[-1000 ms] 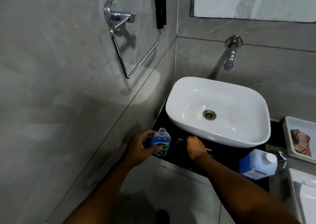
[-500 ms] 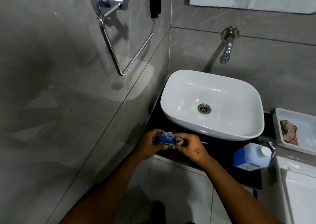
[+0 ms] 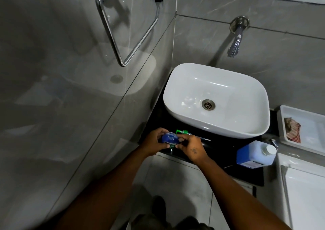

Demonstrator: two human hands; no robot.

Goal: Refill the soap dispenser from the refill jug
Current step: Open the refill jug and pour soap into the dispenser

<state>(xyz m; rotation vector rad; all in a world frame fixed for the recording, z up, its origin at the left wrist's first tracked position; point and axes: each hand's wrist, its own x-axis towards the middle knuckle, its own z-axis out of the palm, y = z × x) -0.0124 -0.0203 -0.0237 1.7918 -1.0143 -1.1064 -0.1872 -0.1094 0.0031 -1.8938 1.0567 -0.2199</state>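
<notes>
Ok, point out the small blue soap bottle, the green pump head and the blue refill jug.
small blue soap bottle (image 3: 169, 138), head view, open neck.
green pump head (image 3: 181, 131), head view, nozzle end.
blue refill jug (image 3: 253, 155), head view, side wall.

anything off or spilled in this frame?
No spill visible. The green pump lies on its side on the black counter, off the soap dispenser, whose open neck faces up between the left hand and right hand. The refill jug stays capped.

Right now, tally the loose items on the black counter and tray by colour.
Blue: 2, soap dispenser bottle, refill jug
Green: 1, pump head
Red-checked: 1, cloth in white tray
Total: 4
</notes>
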